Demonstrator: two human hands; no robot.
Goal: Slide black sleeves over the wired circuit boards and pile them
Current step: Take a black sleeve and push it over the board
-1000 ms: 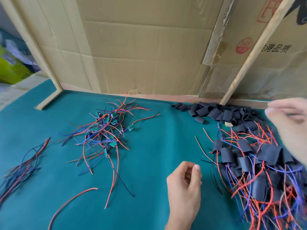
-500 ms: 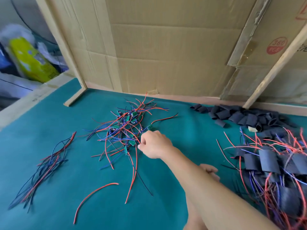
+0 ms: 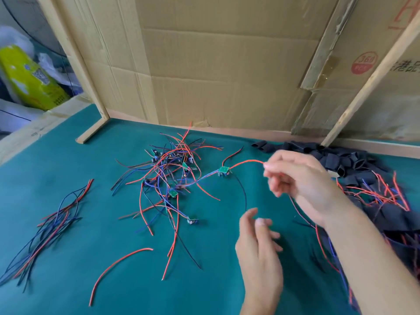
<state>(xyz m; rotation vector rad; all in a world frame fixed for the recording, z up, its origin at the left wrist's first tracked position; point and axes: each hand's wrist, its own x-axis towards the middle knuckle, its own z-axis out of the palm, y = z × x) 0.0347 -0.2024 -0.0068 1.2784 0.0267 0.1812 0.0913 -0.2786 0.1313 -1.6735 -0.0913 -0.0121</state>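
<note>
While pinching the tip of a red lead between thumb and forefinger, keeps the right hand raised over the right half of the green mat, other fingers curled below. At the other end of this lead, to the left of the hand: one wired circuit board, small and green, drawn a little out from the tangle of unsleeved boards near the middle of the mat. Cannot tell if touching the mat or just above it. Long axis from red lead through board to blue lead almost parallel to the far edge, the blue side trailing back into the tangle.

Left hand closer to the near edge, below the right one, fingers loosely bent, palm up, nothing in it. Well apart from the board; nearer through the lead is the right hand.

Loose black sleeves along the far edge toward the right corner, behind the right hand, so on the opposite side from the board. Pile of finished sleeved boards at the right edge.

Probably next: bring the board rightward, clear of the tangle, then take a sleeve and thread it along the same axis, lead first. Risk of dragging neighbours, since the blue lead seems crossed with other wires.
</note>
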